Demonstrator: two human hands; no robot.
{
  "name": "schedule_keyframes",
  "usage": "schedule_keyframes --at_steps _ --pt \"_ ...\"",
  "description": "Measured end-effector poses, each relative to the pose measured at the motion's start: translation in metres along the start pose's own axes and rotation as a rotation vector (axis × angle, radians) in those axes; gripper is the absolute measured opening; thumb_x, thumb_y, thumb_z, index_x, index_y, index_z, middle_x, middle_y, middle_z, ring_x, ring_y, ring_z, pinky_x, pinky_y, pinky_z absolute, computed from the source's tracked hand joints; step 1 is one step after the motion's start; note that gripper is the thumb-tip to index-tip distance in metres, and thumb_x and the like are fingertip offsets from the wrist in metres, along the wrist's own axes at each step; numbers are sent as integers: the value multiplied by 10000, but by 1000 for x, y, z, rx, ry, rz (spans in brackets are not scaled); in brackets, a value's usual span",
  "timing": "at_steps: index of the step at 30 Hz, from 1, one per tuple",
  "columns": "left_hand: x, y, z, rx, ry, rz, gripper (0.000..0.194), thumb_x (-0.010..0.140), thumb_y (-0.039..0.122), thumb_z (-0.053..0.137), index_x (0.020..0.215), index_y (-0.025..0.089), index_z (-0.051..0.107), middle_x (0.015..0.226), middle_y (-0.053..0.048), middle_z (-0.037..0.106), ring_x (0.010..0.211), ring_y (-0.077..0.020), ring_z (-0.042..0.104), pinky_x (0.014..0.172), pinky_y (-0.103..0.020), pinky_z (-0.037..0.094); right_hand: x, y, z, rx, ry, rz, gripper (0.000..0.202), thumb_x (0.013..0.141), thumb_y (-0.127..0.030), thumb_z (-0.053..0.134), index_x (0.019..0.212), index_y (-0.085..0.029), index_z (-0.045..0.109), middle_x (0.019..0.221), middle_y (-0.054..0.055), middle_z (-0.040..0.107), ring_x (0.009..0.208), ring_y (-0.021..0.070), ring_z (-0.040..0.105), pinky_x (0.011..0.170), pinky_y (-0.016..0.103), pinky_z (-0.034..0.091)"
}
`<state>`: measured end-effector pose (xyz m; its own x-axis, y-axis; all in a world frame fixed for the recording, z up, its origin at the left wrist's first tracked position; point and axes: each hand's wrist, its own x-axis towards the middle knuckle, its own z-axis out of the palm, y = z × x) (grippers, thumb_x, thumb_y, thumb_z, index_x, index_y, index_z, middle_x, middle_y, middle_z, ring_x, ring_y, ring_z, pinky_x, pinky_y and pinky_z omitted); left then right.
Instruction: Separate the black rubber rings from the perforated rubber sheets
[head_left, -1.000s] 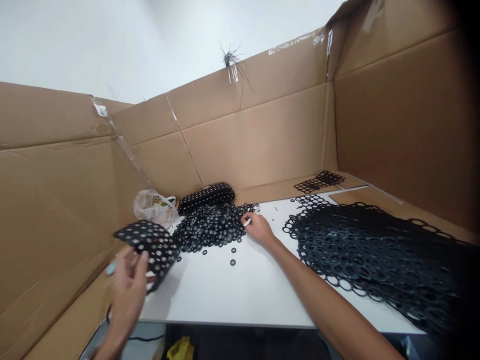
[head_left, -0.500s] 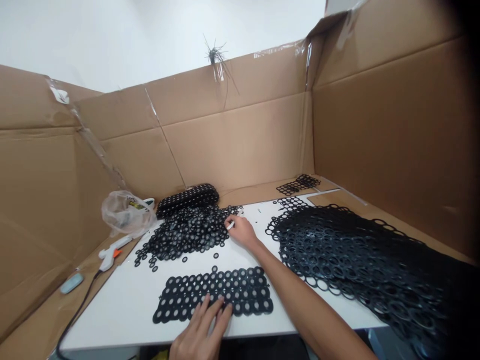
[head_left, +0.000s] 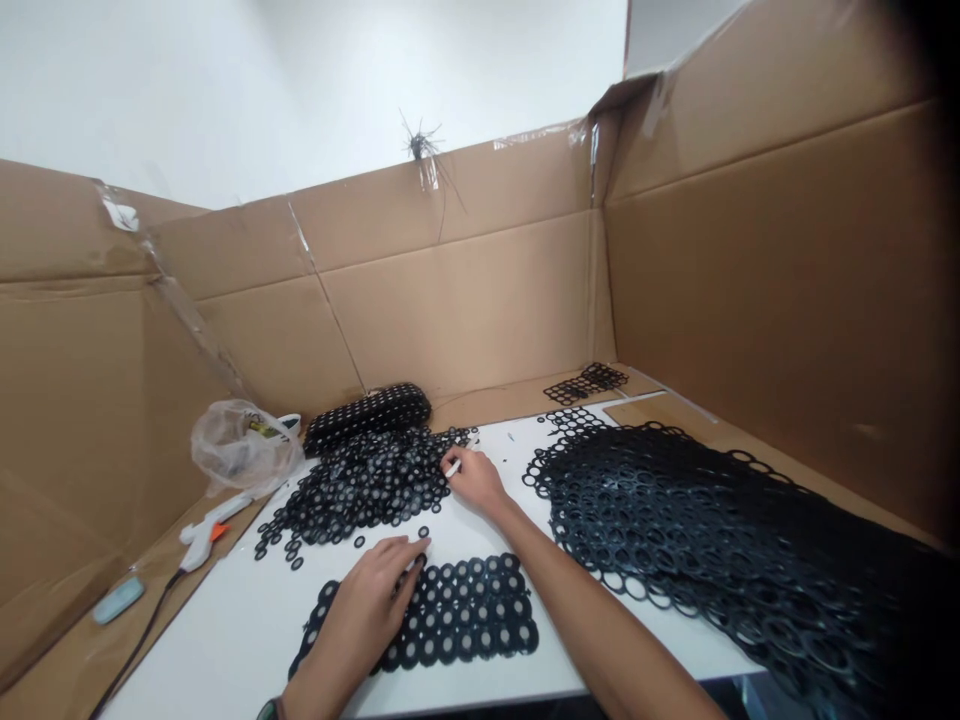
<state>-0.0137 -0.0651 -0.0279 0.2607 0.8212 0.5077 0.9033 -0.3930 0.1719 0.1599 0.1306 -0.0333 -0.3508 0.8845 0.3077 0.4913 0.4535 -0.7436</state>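
My right hand (head_left: 472, 478) is closed around a thin white tool (head_left: 454, 467) at the right edge of a heap of small black discs with pale centres (head_left: 367, 480). Nearer to me, my left hand (head_left: 379, 590) reaches over a flat panel of joined black discs (head_left: 480, 610). Its fingertips are at a small loose disc just above the panel's upper edge; whether they grip it cannot be made out. The left part of the panel is hidden under that hand.
Black ring sheets (head_left: 660, 520) are piled on the right. Behind the disc heap lies a rolled dotted bundle (head_left: 367, 415). A clear plastic bag (head_left: 244, 445), a glue gun (head_left: 199, 545) and a pale blue case (head_left: 118, 600) are on the left. Cardboard walls (head_left: 465, 300) surround the table.
My left hand has moved up from the panel's lower edge to the loose disc above it. My right hand stays by the heap with the white tool. The view has shifted slightly.
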Motion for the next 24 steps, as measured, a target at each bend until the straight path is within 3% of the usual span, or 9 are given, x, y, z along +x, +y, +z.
schedule_keyframes --at_steps 4,8,13,17,20,22,24 --pt "-1 -5 7 -113 -14 -38 292 1053 270 546 1243 291 767 1189 -97 781 1115 -273 742 980 -422 631 2 2 2 0 9 2 245 869 -163 613 1007 -256 792 1004 -5 794 908 182 696 794 236 426" --pt "22 -21 -6 -228 22 -115 262 1045 326 552 1130 274 794 1157 -84 790 1067 -261 756 933 -388 628 3 3 3 4 9 -1 250 864 -153 602 998 -256 786 1039 -11 793 917 179 693 800 239 425" --pt "78 -83 -32 -274 136 -327 297 963 424 644 1085 206 804 1152 -95 809 1049 -266 760 999 -398 602 2 1 1 7 -10 -6 260 871 -140 600 1018 -245 787 1074 5 789 969 183 693 823 233 428" --pt "91 -121 -38 -171 251 -416 410 931 509 640 1127 179 785 1141 -111 814 1036 -311 759 1021 -489 588 3 2 2 4 10 21 262 865 -138 604 1002 -251 796 1047 5 792 959 189 696 805 234 420" --pt "75 -116 -25 -118 294 -332 399 973 550 635 1176 239 781 1177 -73 802 1008 -287 754 982 -477 599 6 3 4 7 6 36 256 828 -139 643 978 -264 810 979 -1 793 896 183 695 778 231 415" --pt "60 -98 -12 -158 133 -168 311 1010 515 640 1143 283 796 1157 -44 802 1019 -257 744 938 -415 613 7 4 5 13 4 34 267 816 -139 651 984 -270 812 972 -8 795 892 178 696 775 228 415" --pt "48 -76 2 -136 -47 16 229 1025 453 657 1115 308 809 1130 -33 796 1083 -253 714 992 -409 588 7 4 5 15 9 32 285 826 -139 638 1012 -272 808 1022 -10 798 927 179 700 791 229 419"
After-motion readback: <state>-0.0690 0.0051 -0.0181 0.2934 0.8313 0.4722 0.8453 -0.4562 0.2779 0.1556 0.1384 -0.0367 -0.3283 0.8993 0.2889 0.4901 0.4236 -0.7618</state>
